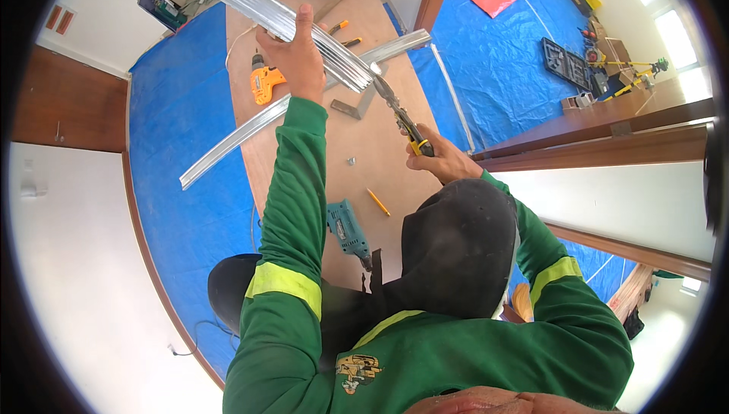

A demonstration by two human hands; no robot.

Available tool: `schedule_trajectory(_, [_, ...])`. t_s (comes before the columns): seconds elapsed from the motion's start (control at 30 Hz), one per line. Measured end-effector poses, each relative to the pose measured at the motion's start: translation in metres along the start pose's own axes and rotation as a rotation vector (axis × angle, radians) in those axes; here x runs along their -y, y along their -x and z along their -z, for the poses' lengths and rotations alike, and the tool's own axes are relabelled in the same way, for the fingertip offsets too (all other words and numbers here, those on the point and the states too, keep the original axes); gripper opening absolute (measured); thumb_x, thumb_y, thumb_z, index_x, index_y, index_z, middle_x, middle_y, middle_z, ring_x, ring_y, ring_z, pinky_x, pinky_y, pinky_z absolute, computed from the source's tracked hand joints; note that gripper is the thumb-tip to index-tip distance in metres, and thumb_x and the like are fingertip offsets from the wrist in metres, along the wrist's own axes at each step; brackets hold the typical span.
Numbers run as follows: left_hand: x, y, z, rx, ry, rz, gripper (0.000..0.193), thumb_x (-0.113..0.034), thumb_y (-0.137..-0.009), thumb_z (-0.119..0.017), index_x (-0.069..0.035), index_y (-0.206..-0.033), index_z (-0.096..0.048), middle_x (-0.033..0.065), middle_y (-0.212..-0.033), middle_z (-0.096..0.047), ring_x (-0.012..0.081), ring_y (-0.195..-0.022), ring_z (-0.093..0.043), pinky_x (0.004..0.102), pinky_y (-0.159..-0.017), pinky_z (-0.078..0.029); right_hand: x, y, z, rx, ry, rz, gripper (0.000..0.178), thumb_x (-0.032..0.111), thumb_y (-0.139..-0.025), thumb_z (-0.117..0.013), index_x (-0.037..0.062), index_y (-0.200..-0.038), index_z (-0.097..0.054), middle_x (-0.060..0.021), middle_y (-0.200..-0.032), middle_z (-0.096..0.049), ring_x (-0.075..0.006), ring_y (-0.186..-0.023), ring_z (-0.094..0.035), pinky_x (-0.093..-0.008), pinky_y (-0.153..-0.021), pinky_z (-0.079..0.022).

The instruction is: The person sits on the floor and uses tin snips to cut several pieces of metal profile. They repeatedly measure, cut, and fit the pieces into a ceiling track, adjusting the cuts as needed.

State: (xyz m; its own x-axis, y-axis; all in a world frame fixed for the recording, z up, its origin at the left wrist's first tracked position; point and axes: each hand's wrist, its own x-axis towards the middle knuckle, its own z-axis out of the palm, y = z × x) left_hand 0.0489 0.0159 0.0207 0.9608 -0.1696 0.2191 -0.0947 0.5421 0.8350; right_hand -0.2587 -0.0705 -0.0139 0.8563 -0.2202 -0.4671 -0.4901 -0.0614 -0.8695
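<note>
Channel [282, 23], ridged and silvery, is in our left hand [296, 57], which is partly closed around it: the thumb lies across its upper face and the fingers curl round its far side. We cannot tell whether it is one piece or several nested. It slants from beyond that hand, on the left, down to an end on the hand's right.

Our right hand [442, 157] is curled round the handles of the snips [402, 116], whose tips meet that near end of the channel; how wide the blades stand, we cannot make out.

Just left of our left hand lies an orange drill [266, 82], and past its fingertips, to the right, a yellow-and-black knife [339, 27]. Below the same hand a long strip [235, 138] crosses the board [304, 156], with a metal square [346, 109] between our two hands. Nearer us than the right hand, and to its left, are a pencil [378, 202] and a teal drill [348, 228]. Blue sheeting [175, 102] spreads outward on both sides.
</note>
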Motion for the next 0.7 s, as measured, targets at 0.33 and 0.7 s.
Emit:
schedule_trajectory(0.33, [0.001,0.006,-0.01,0.008,-0.035,-0.018,0.092,-0.019,-0.099,-0.089,0.003,-0.162,-0.026,0.0198,-0.134,-0.058,0.0252,-0.093,-0.075,0.0366,-0.076,-0.07,0.003,-0.004,-0.002,-0.05,-0.052,0.024,0.067,0.026,-0.095,-0.078,0.0078,-0.155,-0.053,-0.0075,-0.12,-0.057,-0.0206,-0.117,-0.054,-0.0367,-0.107,-0.041])
schedule_trajectory(0.7, [0.007,0.009,-0.015,-0.034,-0.037,-0.01,0.094,-0.017,-0.097,-0.091,0.003,-0.162,-0.026,0.0212,-0.137,-0.057,0.0264,-0.101,-0.074,0.0381,-0.081,-0.072,-0.001,-0.008,0.0,-0.076,0.015,0.024,0.068,0.026,-0.095,-0.079,0.0059,-0.155,-0.054,-0.0086,-0.118,-0.059,-0.0223,-0.115,-0.057,-0.0387,-0.105,-0.045])
